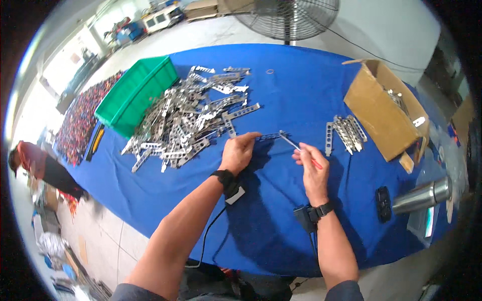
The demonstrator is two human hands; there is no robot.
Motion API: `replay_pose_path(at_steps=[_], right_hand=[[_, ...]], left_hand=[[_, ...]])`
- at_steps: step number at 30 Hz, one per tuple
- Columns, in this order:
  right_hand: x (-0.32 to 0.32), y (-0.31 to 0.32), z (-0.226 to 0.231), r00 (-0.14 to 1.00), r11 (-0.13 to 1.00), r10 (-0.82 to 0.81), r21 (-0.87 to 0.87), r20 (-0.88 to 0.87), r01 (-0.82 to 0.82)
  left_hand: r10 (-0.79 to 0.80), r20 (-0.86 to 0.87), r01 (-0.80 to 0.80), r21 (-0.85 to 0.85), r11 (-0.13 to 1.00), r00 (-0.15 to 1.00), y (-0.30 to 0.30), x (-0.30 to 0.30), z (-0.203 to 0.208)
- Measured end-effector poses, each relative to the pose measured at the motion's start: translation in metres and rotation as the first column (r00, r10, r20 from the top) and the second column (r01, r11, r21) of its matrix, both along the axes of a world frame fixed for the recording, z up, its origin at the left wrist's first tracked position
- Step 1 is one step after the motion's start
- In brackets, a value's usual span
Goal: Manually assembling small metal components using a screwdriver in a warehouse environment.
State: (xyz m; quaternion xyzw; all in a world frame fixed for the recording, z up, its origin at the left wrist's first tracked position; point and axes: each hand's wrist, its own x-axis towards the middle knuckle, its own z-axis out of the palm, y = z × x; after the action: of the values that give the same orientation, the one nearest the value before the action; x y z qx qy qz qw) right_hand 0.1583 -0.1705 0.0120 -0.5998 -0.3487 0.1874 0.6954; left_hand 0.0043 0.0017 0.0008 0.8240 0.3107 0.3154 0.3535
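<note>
Near the middle of the blue-covered table, my left hand (pixel 238 153) grips one end of a metal strip with holes (pixel 269 136) between thumb and fingers. My right hand (pixel 314 170) is closed around a slim tool (pixel 290 141) with a metal shaft and a red handle. The shaft's tip meets the right end of the strip; I cannot tell what kind of tip it has. Left of my hands lies a large loose heap of similar metal strips (pixel 186 115). Several more strips (pixel 346 133) lie side by side to the right of my right hand.
A green plastic crate (pixel 138 93) stands tilted behind the heap. At the right is an open cardboard box (pixel 381 108) with metal parts inside. A steel flask (pixel 422 195) and a black device (pixel 383 204) lie near the right edge. A fan (pixel 286 17) stands beyond the table.
</note>
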Motion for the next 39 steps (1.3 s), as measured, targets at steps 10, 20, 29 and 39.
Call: replay_pose_path(at_steps=[10,20,29,39], right_hand=[[0.001,-0.002,0.002,0.997,0.997,0.07,-0.045,0.012,-0.069],[-0.002,0.001,0.006,0.989,0.997,0.06,-0.047,-0.133,-0.067],[0.001,0.001,0.003,0.994,0.996,0.061,-0.054,-0.088,-0.066],[0.007,-0.002,0.0,0.992,0.989,0.118,-0.078,-0.054,-0.122]], left_hand=[[-0.009,-0.086,0.005,-0.056,0.998,0.996,-0.01,0.004,0.018],[-0.01,-0.017,0.012,0.093,0.996,1.0,-0.005,0.004,0.005],[-0.021,-0.027,0.024,0.106,0.994,0.999,-0.002,0.005,0.001],[-0.02,-0.018,0.022,0.135,0.991,1.0,-0.002,0.005,0.002]])
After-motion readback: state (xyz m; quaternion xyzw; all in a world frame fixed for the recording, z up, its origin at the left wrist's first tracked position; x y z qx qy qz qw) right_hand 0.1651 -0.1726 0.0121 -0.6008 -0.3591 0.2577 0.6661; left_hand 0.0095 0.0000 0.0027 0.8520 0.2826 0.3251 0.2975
